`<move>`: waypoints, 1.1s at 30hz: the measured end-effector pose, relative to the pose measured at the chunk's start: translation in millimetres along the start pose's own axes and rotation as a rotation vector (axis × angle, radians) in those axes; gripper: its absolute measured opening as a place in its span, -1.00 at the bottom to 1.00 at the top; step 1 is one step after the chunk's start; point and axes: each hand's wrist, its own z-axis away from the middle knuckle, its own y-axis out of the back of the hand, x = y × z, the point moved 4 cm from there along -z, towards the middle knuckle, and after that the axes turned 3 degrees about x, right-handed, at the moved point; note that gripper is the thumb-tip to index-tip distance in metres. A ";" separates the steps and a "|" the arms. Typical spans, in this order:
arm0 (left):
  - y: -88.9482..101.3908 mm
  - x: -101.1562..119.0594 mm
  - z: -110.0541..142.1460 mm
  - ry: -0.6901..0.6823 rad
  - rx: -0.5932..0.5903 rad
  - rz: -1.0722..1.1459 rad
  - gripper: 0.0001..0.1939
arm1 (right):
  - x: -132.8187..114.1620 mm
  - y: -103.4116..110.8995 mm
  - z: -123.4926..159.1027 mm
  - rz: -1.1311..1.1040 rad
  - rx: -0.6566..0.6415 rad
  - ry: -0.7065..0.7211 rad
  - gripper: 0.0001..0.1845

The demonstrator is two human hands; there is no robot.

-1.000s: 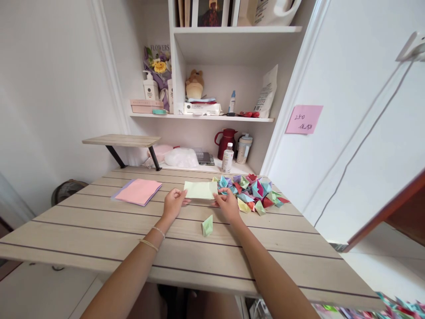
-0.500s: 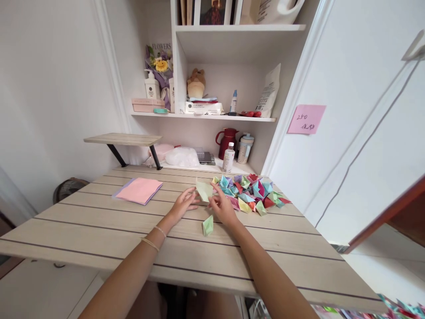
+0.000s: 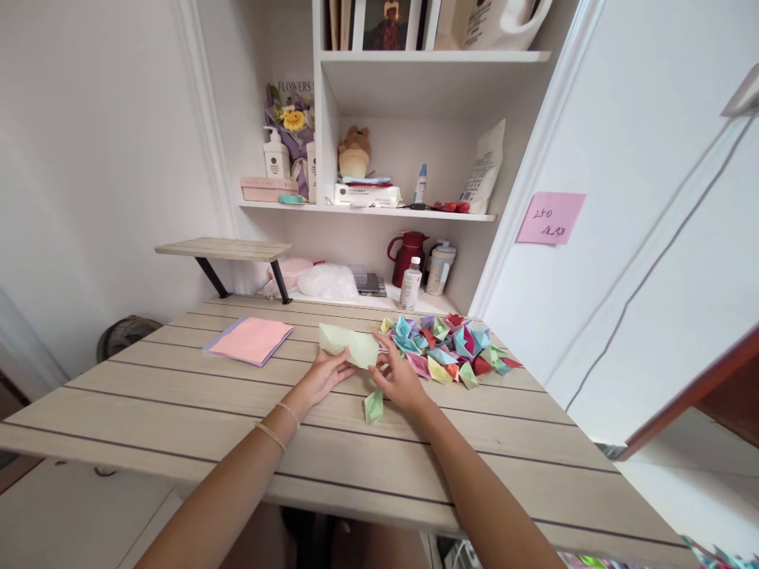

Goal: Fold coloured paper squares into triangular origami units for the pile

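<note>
A pale green sheet of folding paper (image 3: 349, 345), partly folded, is held above the table between both hands. My left hand (image 3: 323, 373) grips its lower left part, thumb on the near face. At its right end, my right hand (image 3: 398, 371) pinches the paper with thumb and index finger. Below the right hand a small green folded paper boat (image 3: 373, 406) rests on the table. Just beyond my right hand lies a pile of folded paper boats (image 3: 451, 344) in many colours.
A stack of pink and purple paper (image 3: 252, 340) lies at the left on the slatted table (image 3: 195, 411). Behind it stands a small raised shelf (image 3: 225, 249). A plastic bottle (image 3: 410, 284) and a red jug (image 3: 408, 259) stand at the back, under the white shelves.
The green paper has been turned and spread out wider to the left. My left hand has closed on it, while the right hand keeps its hold. The view has shifted slightly.
</note>
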 end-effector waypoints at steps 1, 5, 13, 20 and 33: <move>1.5 0.6 -1.1 -0.026 0.019 -0.016 -0.49 | 0.8 -1.1 0.4 0.003 -0.008 -0.011 -0.31; 6.3 -0.6 -4.5 -0.068 0.088 -0.043 -0.58 | 5.7 -5.6 1.5 -0.001 -0.077 -0.058 -0.10; 9.9 -2.3 -12.0 -0.072 0.118 -0.072 -0.49 | 6.8 -8.5 -1.9 0.064 -0.214 0.045 -0.17; 10.6 -3.3 -19.1 0.017 0.032 -0.109 -0.48 | 21.9 -9.7 -4.3 0.022 -0.195 -0.055 -0.21; 12.2 -0.2 -14.0 -0.145 0.144 -0.229 -0.24 | 22.5 -8.6 -8.5 -0.147 -0.027 -0.063 -0.75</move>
